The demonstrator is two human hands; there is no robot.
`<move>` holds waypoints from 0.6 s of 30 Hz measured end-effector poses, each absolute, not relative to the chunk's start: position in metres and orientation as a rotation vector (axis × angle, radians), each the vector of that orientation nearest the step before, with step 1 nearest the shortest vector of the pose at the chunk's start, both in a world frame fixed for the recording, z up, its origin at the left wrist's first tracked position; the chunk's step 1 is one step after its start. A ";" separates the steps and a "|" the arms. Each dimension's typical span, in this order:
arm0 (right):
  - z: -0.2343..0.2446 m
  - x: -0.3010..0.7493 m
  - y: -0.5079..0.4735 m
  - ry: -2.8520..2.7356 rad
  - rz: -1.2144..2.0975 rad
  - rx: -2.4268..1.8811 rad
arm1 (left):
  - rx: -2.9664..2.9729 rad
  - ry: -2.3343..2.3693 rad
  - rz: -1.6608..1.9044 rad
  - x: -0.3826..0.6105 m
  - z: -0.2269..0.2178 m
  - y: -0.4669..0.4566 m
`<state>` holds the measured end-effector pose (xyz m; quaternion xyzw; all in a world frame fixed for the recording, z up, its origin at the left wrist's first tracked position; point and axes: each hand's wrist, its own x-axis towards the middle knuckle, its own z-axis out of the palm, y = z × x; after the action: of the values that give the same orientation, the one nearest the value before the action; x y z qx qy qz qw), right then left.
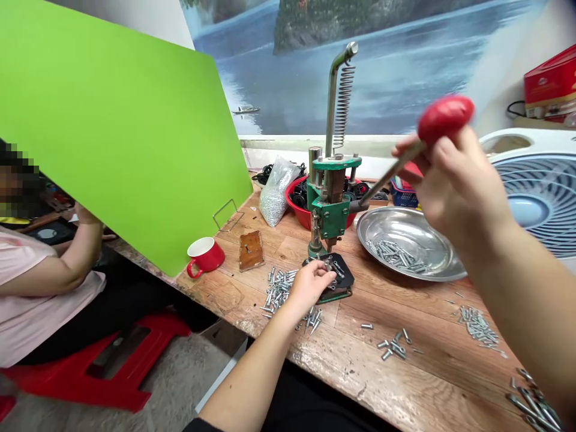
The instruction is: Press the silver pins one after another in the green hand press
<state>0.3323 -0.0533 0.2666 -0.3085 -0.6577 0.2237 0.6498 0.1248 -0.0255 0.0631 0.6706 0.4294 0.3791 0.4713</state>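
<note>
One green press [332,207], right hand [454,180] gripping lever [391,174], left hand [310,285] pinching part.

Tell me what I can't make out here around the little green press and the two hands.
- The part under the left hand on the press base: the fingers cover it.
- What the green board hides behind it.
- The red basin and its dark contents: the press blocks them.
- The screws at the lower right: cut off by the frame edge.
- The lever under the right hand, below the red knob: blurred.
</note>
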 end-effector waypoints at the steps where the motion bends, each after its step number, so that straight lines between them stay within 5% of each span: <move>1: 0.278 0.331 -0.035 -1.534 0.530 -0.734 | 1.537 0.991 0.917 0.123 0.066 -0.033; 7: 0.292 0.334 0.029 -1.666 0.621 -0.920 | 1.274 0.870 0.932 0.113 0.085 -0.059; 14: 0.225 0.336 -0.019 -1.508 -0.060 -0.963 | 1.210 0.825 0.845 0.110 0.087 -0.058; 18: 0.209 0.346 -0.030 -1.514 -0.150 -0.998 | 1.307 0.889 0.865 0.117 0.067 -0.037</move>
<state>0.3459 -0.0305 0.2093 -0.4330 -0.6569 -0.0651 0.6138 0.1169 -0.0373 0.0672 0.5685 0.3867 0.3763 0.6210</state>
